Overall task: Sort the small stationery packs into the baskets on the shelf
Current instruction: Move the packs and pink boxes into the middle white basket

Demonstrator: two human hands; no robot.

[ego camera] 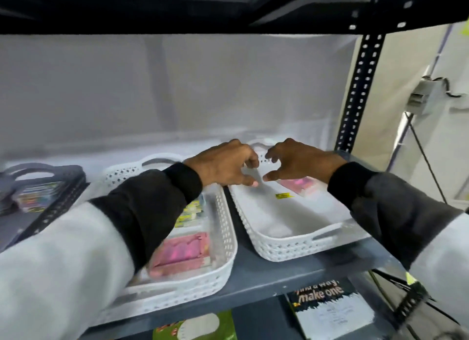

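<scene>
pale sleeves with dark cuffs reach from both sides to the right-hand white basket on the grey shelf
left hand hangs over the basket's near-left rim with fingers curled and thumb tucked under; blur hides whether it pinches anything. right hand hovers just beside it, fingers half bent and spread, thumb stretched towards the left thumb, nothing in its grasp. a pink packet lies in this basket partly under the right hand, with a small yellow label near it on the white floor. a second white basket sits just to the left with another pink pack, and a dark basket stands further left
</scene>
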